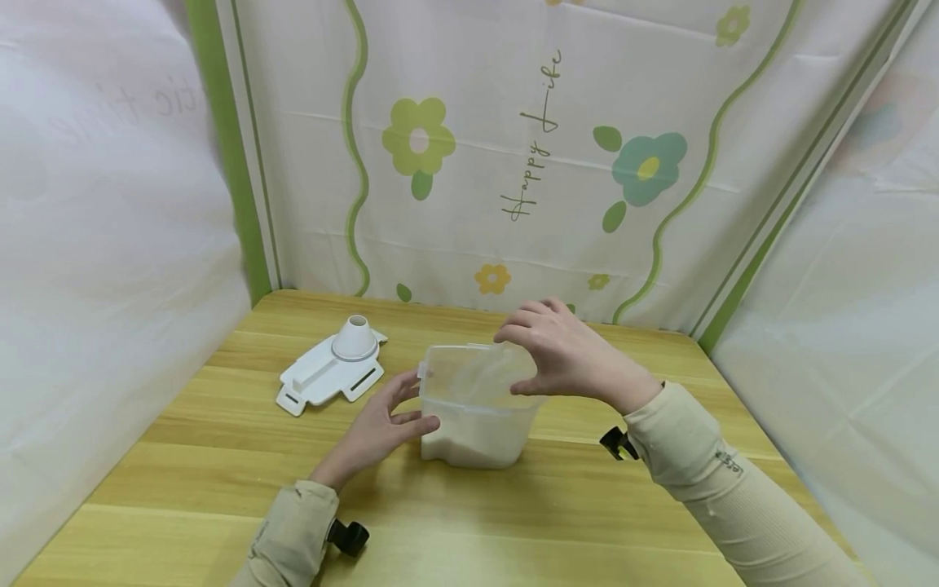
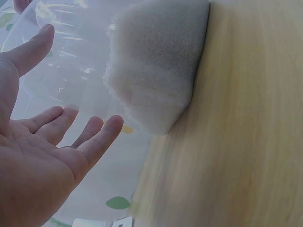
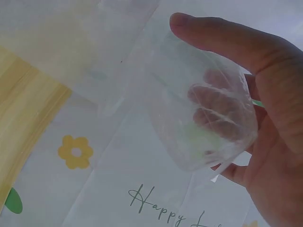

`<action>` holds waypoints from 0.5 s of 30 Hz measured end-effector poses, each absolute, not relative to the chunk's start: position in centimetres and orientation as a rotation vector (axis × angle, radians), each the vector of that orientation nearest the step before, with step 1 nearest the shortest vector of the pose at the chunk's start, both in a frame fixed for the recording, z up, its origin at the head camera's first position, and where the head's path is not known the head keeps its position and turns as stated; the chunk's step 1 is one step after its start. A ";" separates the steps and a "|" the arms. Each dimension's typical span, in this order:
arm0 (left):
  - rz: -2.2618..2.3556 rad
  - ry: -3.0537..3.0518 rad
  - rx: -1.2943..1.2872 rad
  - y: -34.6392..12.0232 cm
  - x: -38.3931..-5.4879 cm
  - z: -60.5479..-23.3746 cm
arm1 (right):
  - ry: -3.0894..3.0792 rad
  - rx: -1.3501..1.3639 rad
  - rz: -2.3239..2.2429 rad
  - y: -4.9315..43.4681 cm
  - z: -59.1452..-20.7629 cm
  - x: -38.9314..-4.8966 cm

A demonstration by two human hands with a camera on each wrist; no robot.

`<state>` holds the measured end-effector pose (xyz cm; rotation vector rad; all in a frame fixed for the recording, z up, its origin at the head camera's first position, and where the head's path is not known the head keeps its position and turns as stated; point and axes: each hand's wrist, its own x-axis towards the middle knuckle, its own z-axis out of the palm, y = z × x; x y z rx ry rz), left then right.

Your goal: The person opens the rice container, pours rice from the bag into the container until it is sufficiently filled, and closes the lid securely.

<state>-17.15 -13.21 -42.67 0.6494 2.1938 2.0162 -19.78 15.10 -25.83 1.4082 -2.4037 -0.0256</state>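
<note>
A clear plastic container stands on the wooden table, partly filled with white, rice-like grains. My left hand is at its left side, thumb in front and fingers spread around the corner. In the left wrist view those fingers look loose and nearly straight, right beside the clear wall. Above the container's right rim, my right hand grips a clear plastic cup. Its thumb lies along the near side, and the other fingers show through the clear wall.
A white lid with a cone-shaped piece on it lies on the table, left of the container. A flower-printed curtain hangs behind, and pale sheets enclose both sides.
</note>
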 end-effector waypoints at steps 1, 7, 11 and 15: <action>2.016 2.191 0.647 -13.2 -17.2 -42.7 | -2.403 1.409 -0.023 15.1 -25.8 -19.8; 2.015 2.190 0.652 -13.2 -17.2 -42.6 | -2.395 1.417 -0.012 15.1 -25.7 -19.8; 2.021 2.190 0.666 -13.2 -17.3 -42.6 | -2.382 1.427 0.009 15.1 -25.8 -19.8; 2.026 2.189 0.667 -13.2 -17.2 -42.7 | -2.363 1.436 0.026 15.2 -25.9 -19.8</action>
